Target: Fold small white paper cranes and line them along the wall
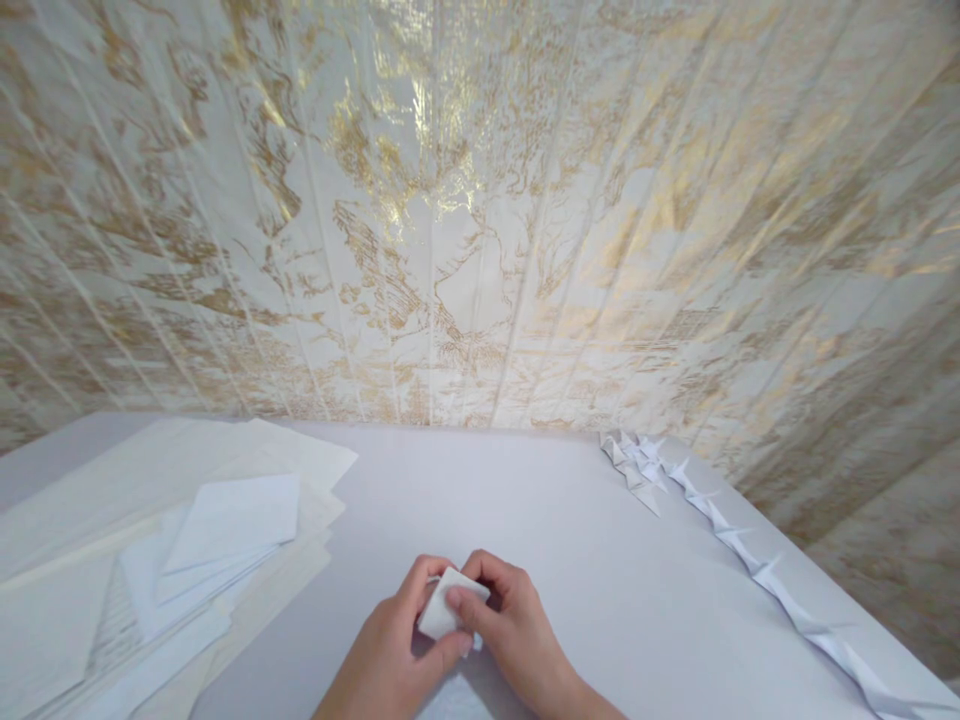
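A small folded piece of white paper [441, 606] is held between both hands near the front middle of the table. My left hand [405, 640] grips its left side and lower edge, with the fingers behind it. My right hand [514, 615] pinches its right side, the thumb lying across the front face. Parts of the fingers are hidden behind the paper. Below the hands, a pale sheet or surface shows at the bottom edge, too indistinct to name.
Loose white and cream paper sheets [240, 515] overlap on the left of the white table [480, 485]. Folded pointed paper shapes [720, 520] run along the right edge, several clustered at the back right. A gold-patterned curtain [450, 250] hangs behind.
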Tool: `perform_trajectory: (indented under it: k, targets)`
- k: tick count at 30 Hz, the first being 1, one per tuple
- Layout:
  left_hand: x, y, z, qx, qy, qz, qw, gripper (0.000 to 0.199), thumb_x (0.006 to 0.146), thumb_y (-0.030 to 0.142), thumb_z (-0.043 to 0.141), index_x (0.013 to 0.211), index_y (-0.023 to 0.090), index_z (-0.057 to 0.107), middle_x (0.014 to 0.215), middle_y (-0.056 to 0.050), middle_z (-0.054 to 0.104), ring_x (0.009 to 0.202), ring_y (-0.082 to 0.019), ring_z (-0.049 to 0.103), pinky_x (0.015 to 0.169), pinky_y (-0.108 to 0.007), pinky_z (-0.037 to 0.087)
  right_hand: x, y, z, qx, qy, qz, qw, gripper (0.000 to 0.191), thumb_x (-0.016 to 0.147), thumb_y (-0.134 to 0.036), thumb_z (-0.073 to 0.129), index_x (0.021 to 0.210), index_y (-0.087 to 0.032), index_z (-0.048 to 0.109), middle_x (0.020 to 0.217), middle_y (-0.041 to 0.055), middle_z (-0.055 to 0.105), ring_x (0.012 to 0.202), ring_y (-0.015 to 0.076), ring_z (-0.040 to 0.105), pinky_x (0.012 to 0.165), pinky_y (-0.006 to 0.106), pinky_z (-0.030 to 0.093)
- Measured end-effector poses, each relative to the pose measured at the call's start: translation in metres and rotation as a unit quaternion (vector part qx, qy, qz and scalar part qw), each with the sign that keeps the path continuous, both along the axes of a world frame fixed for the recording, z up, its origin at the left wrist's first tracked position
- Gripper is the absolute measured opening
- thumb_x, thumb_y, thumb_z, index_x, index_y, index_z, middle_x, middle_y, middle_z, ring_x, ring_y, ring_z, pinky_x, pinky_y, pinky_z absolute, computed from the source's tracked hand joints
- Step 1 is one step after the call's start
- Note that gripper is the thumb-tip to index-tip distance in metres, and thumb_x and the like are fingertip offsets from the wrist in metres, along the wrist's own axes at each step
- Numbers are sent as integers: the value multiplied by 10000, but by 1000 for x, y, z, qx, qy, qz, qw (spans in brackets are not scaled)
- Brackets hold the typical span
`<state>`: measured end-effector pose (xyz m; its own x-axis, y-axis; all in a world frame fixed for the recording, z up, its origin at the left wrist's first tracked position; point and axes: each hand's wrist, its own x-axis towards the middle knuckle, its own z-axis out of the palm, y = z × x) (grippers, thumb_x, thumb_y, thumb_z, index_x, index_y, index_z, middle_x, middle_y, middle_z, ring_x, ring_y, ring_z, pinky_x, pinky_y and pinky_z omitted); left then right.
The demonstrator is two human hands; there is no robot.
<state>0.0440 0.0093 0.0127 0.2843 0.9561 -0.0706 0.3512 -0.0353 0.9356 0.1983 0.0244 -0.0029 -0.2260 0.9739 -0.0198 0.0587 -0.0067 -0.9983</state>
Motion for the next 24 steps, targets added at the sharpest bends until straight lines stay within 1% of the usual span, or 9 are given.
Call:
perform_trajectory:
  k: [4,6,8,10,12,15,17,20,24]
  targets:
    - [2,2,-3,-25,-42,13,999,240,837,350,560,1031,225,494,853,-6,722,798,-211,664,742,-275,451,-2,-2,3,13,38,-17,999,373,796,-479,693,674,-165,530,623,-20,517,601,118,427,576,243,336]
    - [0,5,-5,-25,-46,31,998,249,835,373,567,1023,223,502,756,20,682,731,-203,638,700,-275,446,-2,-2,3,25,57,-31,998,400,805,-516,684,686,-171,520,640,-22,511,624,120,424,600,247,344]
    - [-2,7,-7,-15,-56,50,997,248,826,387,578,998,220,516,665,48,617,675,-194,602,655,-268,435,-1,-1,3,21,72,-37,996,427,804,-554,678,705,-177,504,639,-38,480,612,112,399,586,238,329]
    - [-4,7,-7,-1,-75,59,995,231,839,389,562,989,219,519,670,44,614,692,-194,597,669,-269,437,-1,1,3,6,84,-30,996,457,789,-592,678,720,-181,491,629,-53,450,586,100,375,559,228,307]
    - [-3,5,-5,12,-77,45,996,204,863,373,529,999,221,507,734,22,653,735,-197,609,707,-276,445,-1,1,3,-9,89,-17,996,479,775,-617,680,728,-178,494,618,-56,447,565,93,367,541,224,294]
    - [0,-2,-3,26,-33,29,999,217,883,359,498,1059,231,493,742,24,661,730,-198,617,726,-279,446,-1,0,5,-21,76,-11,997,497,767,-633,680,706,-170,509,585,-51,457,534,87,358,518,226,277]
    - [3,-6,-4,28,-24,32,999,279,862,361,521,1108,236,479,743,26,677,722,-201,629,727,-279,446,-1,-1,5,-21,70,-18,997,493,771,-627,682,693,-171,511,570,-45,478,522,88,378,517,230,288]
    - [7,-8,-5,2,-48,24,999,373,809,340,580,1143,227,461,767,11,734,718,-205,662,721,-278,449,-2,-2,3,-16,76,-29,997,477,782,-607,683,688,-175,506,561,-28,531,494,95,442,503,230,314]
    - [7,-6,-1,-44,-63,-6,997,204,871,376,525,996,214,520,667,11,736,650,-198,679,682,-271,462,-4,-3,-3,-34,107,-20,993,469,814,-613,642,693,-199,458,458,-48,507,377,98,441,418,216,283]
